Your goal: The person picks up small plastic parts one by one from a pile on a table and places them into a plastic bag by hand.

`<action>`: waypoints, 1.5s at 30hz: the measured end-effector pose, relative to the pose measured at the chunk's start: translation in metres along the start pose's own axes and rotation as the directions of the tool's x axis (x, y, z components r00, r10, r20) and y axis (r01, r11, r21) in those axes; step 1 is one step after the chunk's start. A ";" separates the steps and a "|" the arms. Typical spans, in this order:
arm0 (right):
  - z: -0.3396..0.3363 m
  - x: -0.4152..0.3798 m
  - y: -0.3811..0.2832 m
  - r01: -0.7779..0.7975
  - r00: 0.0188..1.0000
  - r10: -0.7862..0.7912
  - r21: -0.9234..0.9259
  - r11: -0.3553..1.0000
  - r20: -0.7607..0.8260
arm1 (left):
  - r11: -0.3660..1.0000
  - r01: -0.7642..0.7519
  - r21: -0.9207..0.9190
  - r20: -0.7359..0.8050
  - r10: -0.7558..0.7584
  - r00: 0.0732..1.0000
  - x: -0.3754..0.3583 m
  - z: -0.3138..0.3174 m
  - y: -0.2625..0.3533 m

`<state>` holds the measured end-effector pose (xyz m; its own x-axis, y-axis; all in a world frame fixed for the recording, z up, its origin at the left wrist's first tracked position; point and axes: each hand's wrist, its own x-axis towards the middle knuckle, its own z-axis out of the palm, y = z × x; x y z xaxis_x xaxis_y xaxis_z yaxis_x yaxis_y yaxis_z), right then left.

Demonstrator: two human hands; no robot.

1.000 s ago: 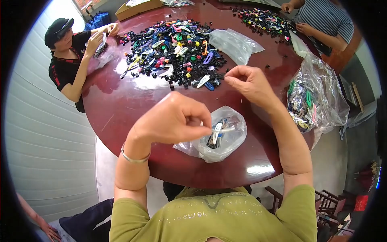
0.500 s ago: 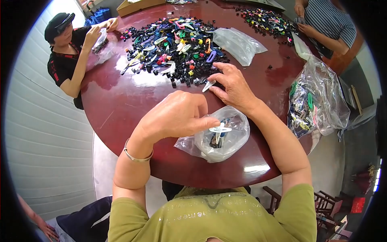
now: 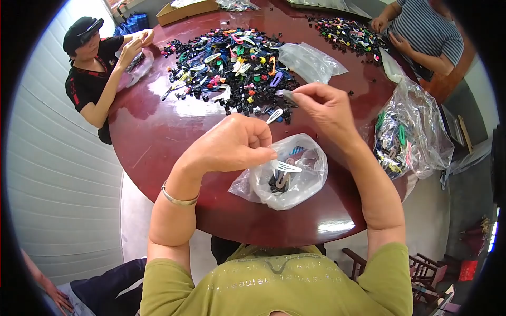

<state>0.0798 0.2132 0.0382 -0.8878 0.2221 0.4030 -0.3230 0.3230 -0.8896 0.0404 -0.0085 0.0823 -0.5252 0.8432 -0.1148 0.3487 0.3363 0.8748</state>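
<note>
My left hand (image 3: 226, 142) is closed on a white hair clip (image 3: 287, 167) above an open clear plastic bag (image 3: 311, 184), which has several clips inside. Beyond it, my right hand (image 3: 329, 108) pinches a dark grey clip (image 3: 289, 97) at the near right edge of a large pile of hair clips (image 3: 232, 63). One white snap clip (image 3: 274, 116) lies on the table between my hands, close to the pile. The pile mixes black, white, yellow, red and green pieces.
The round red table (image 3: 147, 142) also holds an empty-looking plastic bag (image 3: 311, 60), a filled clear bag (image 3: 416, 131) at the right, a second clip pile (image 3: 348, 34) and a cardboard box (image 3: 184, 11). People sit at the far left and far right; another person's hand (image 3: 60, 300) shows at lower left.
My right hand has moved up and right, leaving the white snap clip on the table and now holding a dark grey one. The white clip in my left hand has turned.
</note>
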 end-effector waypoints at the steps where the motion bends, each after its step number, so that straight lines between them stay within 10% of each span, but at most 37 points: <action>1: -0.006 -0.002 -0.012 -0.087 0.996 0.087 0.098 0.991 -0.002 | 0.998 0.010 0.065 -0.003 -0.010 1.000 0.001 0.000 0.002; 7: -0.030 -0.018 -0.066 -0.015 0.850 -0.007 0.038 0.999 0.527 | 0.999 -0.034 0.039 0.041 0.032 0.999 0.007 -0.001 -0.006; 11: -0.008 -0.015 -0.033 -0.086 0.961 0.063 0.075 0.993 0.269 | 0.999 0.003 -0.041 0.137 0.002 0.991 0.006 -0.005 -0.008; 15: 0.009 -0.003 0.028 0.453 0.891 -0.349 -0.503 0.736 0.291 | 0.993 0.039 -0.108 0.161 -0.021 0.987 0.005 -0.004 -0.007; 18: 0.023 -0.003 0.042 0.507 0.856 -0.419 -0.650 0.566 0.303 | 0.982 0.121 -0.147 0.056 -0.114 0.992 0.008 -0.008 -0.007; 24: 0.019 -0.003 0.042 0.473 0.880 -0.385 -0.568 0.674 0.276 | 0.951 0.166 0.261 -0.429 -0.040 0.902 0.030 -0.010 -0.045; 33: -0.006 -0.004 -0.008 -0.203 0.962 0.189 0.055 0.978 0.197 | 0.895 0.084 0.438 -0.459 0.142 0.877 0.040 -0.004 -0.065; 38: -0.028 -0.013 -0.049 -0.052 0.832 0.001 0.076 0.996 0.554 | 0.826 0.016 0.563 -0.485 0.315 0.815 0.052 0.008 -0.073; 41: -0.013 -0.011 -0.043 -0.142 0.920 0.138 -0.018 0.990 0.367 | 0.756 0.063 0.651 -0.448 0.317 0.836 0.057 0.010 -0.074; 45: 0.006 -0.001 0.018 0.139 0.973 -0.052 -0.392 0.909 0.225 | 0.704 0.112 0.701 -0.426 0.287 0.858 0.062 0.011 -0.076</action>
<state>0.0732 0.2135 0.0205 -0.9208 -0.0075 0.3900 -0.2886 0.6856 -0.6683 -0.0103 0.0227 0.0031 -0.6810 0.6415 0.3531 0.7308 0.6254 0.2733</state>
